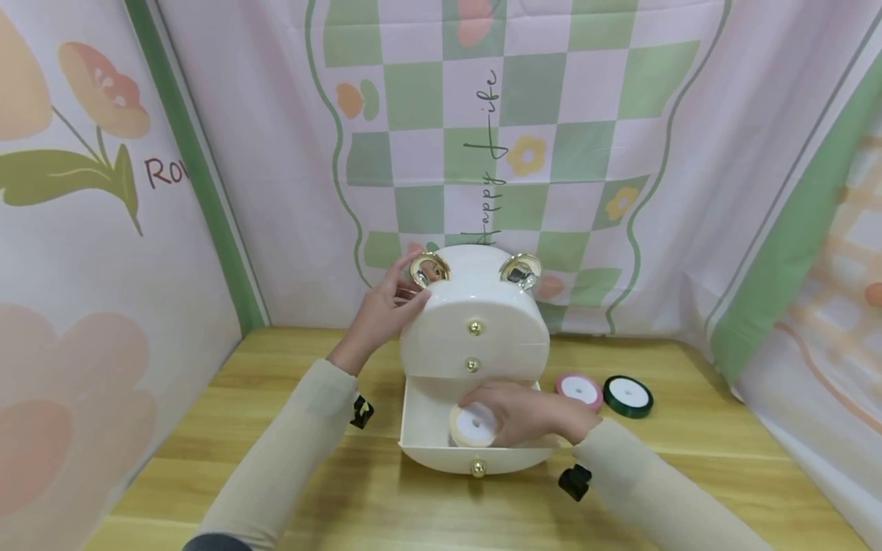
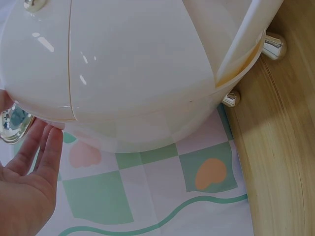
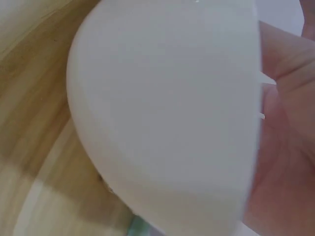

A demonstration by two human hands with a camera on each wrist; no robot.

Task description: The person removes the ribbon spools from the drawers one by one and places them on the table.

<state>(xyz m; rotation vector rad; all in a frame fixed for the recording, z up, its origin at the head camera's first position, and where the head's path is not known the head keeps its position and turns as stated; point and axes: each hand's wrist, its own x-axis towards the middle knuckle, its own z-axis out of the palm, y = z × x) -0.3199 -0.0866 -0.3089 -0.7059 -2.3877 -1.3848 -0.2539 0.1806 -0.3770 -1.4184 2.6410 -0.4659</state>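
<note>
A white rounded storage box (image 1: pixel 475 337) with gold ears and gold knobs stands on the table, its bottom drawer (image 1: pixel 427 413) pulled out. Inside that drawer my right hand (image 1: pixel 527 413) grips a cream ribbon spool (image 1: pixel 475 425) with a white face. In the right wrist view the drawer front (image 3: pixel 167 108) hides the spool and part of the fingers. My left hand (image 1: pixel 386 306) rests against the upper left side of the box, beside the left gold ear (image 1: pixel 429 270). The left wrist view shows its fingers (image 2: pixel 49 152) nearly straight, touching the shell.
To the right of the box, a pink ribbon spool (image 1: pixel 579 391) and a dark green ribbon spool (image 1: pixel 628 396) lie flat on the wooden table (image 1: pixel 689 451). A checked curtain (image 1: pixel 475 153) hangs close behind the box.
</note>
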